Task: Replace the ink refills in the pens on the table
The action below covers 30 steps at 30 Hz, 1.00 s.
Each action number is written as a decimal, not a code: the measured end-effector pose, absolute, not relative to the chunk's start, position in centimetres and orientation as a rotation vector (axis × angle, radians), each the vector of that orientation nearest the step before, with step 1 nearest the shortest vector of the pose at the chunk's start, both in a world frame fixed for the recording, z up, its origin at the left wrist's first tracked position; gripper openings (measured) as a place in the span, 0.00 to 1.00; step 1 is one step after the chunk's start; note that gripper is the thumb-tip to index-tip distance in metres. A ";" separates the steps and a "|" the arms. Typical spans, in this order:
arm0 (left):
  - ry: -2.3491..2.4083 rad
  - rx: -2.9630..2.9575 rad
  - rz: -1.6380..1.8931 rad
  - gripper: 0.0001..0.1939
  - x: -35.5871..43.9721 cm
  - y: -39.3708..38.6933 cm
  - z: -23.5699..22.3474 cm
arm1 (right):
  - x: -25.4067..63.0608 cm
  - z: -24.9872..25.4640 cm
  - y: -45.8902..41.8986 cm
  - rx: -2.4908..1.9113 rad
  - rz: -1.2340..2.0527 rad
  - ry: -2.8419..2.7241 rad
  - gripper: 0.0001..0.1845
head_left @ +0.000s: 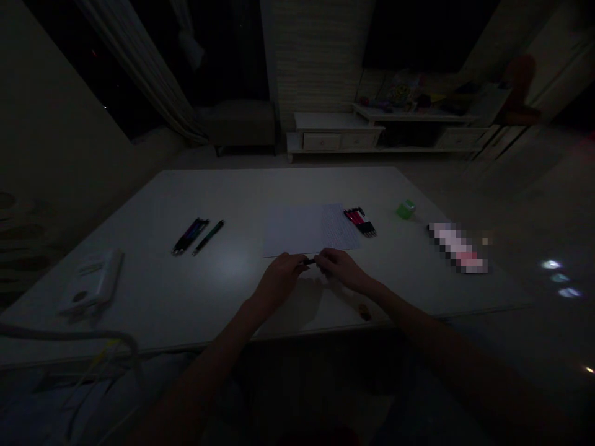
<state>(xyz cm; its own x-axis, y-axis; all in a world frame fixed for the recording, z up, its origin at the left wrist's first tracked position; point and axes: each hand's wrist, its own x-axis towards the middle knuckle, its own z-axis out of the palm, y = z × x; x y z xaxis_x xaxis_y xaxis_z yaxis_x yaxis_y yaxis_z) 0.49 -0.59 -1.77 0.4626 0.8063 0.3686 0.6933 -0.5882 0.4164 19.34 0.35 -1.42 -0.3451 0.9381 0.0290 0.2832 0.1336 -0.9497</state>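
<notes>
My left hand (pixel 287 267) and my right hand (pixel 335 265) meet over the near middle of the table. Both are closed, fingertips pinched on the two ends of a short dark pen (pixel 309 261); its ends are hidden in the fingers. Just beyond them lies a sheet of paper (pixel 292 229), with rows of writing on its right part. Right of the writing is a cluster of red and black pens or pen parts (pixel 359 222). Over to the left, several dark pens (pixel 190 235) lie bunched together, with one pen (pixel 208 238) apart beside them.
The white table (pixel 242 186) fills the middle. A green translucent cube (pixel 406 209) and a pixelated flat object (pixel 458 248) are at its right side. At the left stands a white box-like device (pixel 93 282), a cable (pixel 69 334) near it. A small brownish thing (pixel 364 311) lies near the front edge.
</notes>
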 end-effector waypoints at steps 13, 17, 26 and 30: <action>1.294 2.502 0.783 0.09 0.5 -0.6 -1.7 | 19.5 -1.5 0.3 -1.217 1.264 -1.729 0.24; 1.262 2.510 0.794 0.09 0.6 -0.7 -1.7 | 19.3 -1.8 0.4 -1.269 1.399 -1.618 0.28; 1.358 2.400 0.786 0.13 0.3 -0.3 -2.2 | 20.0 -2.1 1.6 -1.286 1.254 -1.563 0.27; 1.449 2.294 0.807 0.10 0.4 -0.3 -1.8 | 21.0 -1.6 1.7 -1.391 0.791 -1.644 0.26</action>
<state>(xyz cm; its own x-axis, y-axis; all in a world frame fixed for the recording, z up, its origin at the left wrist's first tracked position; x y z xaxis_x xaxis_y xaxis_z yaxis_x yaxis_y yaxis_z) 0.39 -0.30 -1.80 0.3298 0.8970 0.2943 0.7224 -0.4405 0.5330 21.00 1.73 -1.61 -0.0508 0.9805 0.1898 0.4641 0.1914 -0.8649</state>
